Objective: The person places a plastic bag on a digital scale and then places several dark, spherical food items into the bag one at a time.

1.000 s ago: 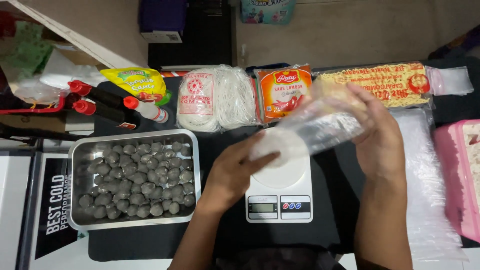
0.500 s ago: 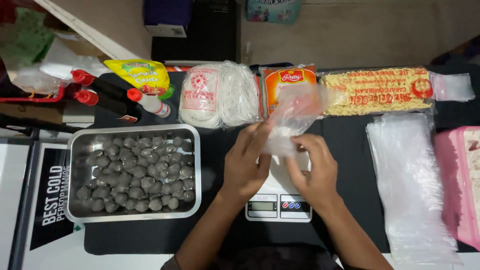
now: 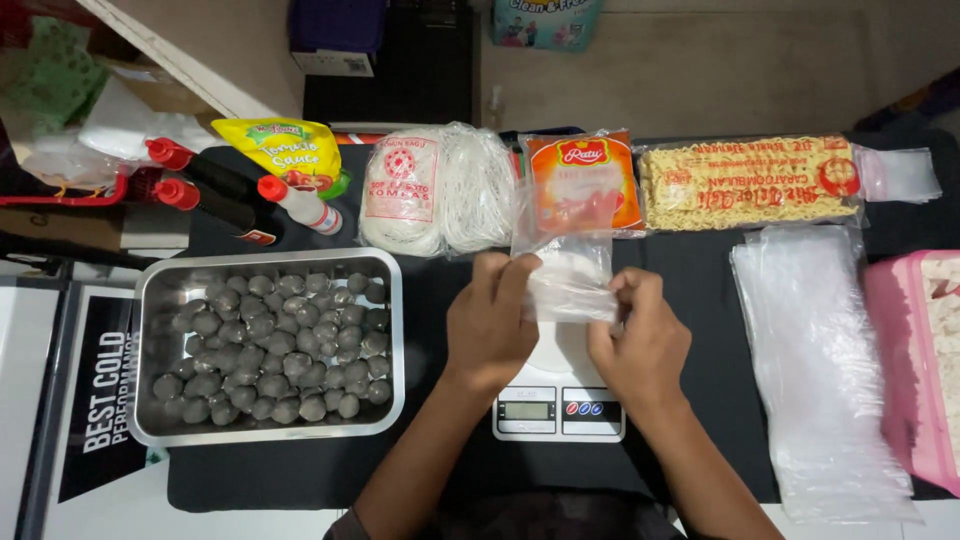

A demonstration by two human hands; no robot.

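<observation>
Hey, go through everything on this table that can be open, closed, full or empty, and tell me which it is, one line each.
Clear plastic bag: empty, pinched between left hand and right hand.
Metal tray: uncovered, nearly full of dark balls.
Kitchen scale: nothing resting on it that shows.
Red-capped bottles: capped, lying down.
White noodle pack: sealed.
Yellow noodle pack: sealed.
Stack of plastic bags: flat, unused.

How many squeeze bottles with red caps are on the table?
3, all at the table's back left, above the metal tray: two dark bottles lying side by side, and a white bottle to their right, beside the yellow sauce pouch. More may be hidden.
</observation>
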